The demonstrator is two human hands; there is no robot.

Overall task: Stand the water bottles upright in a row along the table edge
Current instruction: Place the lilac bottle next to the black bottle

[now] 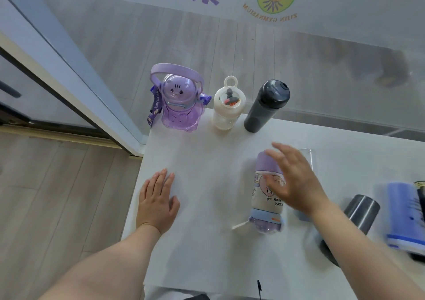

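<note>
Directly under the right hand (pixel 292 180), spread open and gripping nothing, the purple bottle (pixel 268 191) is lying flat mid-table, long axis pointing toward the upright row; left hand (pixel 156 203) is resting flat, farther off.

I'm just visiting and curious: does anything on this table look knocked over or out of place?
Yes. Three bottles stand upright along the far edge, but the cartoon-print bottle lies on its side under the open right hand. A steel bottle near the right side lies tipped too. Nothing looks spilled.
</note>
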